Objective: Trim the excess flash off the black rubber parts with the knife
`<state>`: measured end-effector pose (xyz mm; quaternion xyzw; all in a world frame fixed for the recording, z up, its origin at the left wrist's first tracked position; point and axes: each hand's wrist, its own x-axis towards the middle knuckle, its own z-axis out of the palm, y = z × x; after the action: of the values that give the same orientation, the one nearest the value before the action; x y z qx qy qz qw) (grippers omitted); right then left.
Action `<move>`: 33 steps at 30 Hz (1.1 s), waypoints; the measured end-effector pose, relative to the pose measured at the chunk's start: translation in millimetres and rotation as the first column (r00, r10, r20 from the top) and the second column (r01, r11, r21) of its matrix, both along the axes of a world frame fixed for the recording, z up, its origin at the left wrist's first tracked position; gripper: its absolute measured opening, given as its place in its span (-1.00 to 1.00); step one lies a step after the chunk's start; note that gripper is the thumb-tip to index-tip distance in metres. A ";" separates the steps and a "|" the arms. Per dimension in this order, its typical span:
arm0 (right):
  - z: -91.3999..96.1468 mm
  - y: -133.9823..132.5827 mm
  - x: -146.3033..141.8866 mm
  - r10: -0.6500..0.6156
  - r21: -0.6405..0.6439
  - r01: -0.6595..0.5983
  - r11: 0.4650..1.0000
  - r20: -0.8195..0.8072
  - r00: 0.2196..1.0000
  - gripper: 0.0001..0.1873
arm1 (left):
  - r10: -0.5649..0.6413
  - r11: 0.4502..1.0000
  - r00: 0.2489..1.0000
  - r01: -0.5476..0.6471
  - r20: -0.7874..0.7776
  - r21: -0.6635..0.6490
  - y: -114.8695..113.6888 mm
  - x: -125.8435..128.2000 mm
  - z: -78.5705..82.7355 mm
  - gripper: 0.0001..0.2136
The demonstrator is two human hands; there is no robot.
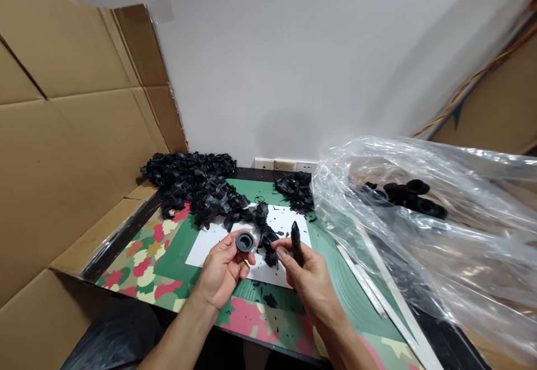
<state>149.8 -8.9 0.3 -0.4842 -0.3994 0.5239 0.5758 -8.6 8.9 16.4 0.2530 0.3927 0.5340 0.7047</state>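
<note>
Closest is the person's left forearm (180,331), leading to the left hand (224,263), which is half closed and holds a round black piece (245,242) between thumb and curled fingers, while just beside it, on its right, the right hand (308,272) grips a black pointed tool (296,244), though I cannot tell whether its thumb and forefinger also pinch something. Beneath them a white sheet (201,252) lies on a green mat (176,255); from left to right I see cardboard (84,129), a large black heap (188,174), a pale wall (268,62) with sockets (285,165), a smaller heap (295,191) and a clear plastic bag (470,258).
</note>
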 end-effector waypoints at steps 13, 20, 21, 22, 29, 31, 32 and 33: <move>17.9 2.1 -12.0 0.014 0.166 -0.063 0.984 0.282 0.959 -0.77 | -0.034 0.996 0.993 0.042 -0.110 0.075 -6.8 7.5 -1.0 -0.65; 16.9 4.9 -20.3 -0.010 0.205 -0.077 0.976 0.396 0.918 -0.76 | 0.026 0.989 0.971 0.010 -0.239 0.145 -8.7 8.9 -1.9 -0.72; 15.9 5.2 -20.2 -0.011 0.213 -0.083 0.974 0.405 0.914 -0.76 | 0.046 0.986 0.960 0.001 -0.276 0.167 -8.7 8.9 -3.1 -0.73; 15.2 5.5 -19.6 -0.007 0.220 -0.094 0.971 0.417 0.909 -0.75 | 0.070 0.981 0.944 -0.006 -0.323 0.195 -8.7 8.6 -4.4 -0.75; 19.1 8.6 -7.7 -0.008 0.284 -0.192 0.939 0.577 0.817 -0.78 | 0.320 0.813 0.681 0.160 -0.659 0.560 -8.7 0.8 -4.7 -0.84; 20.5 9.7 -6.8 -0.015 0.301 -0.222 0.927 0.623 0.782 -0.80 | 0.389 0.750 0.602 0.233 -0.697 0.619 -9.3 0.1 -1.1 -0.84; 20.5 10.2 -7.4 -0.023 0.307 -0.227 0.924 0.638 0.769 -0.82 | 0.408 0.729 0.577 0.261 -0.708 0.633 -9.9 0.4 0.5 -0.84; 20.0 10.8 -8.7 -0.039 0.313 -0.219 0.924 0.649 0.760 -0.84 | 0.416 0.715 0.565 0.281 -0.713 0.640 -10.5 1.1 1.7 -0.84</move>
<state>141.1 1.8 20.2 -0.4964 -0.6870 0.2683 0.4579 -7.5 -1.5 18.1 0.6984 0.4525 0.4873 0.2645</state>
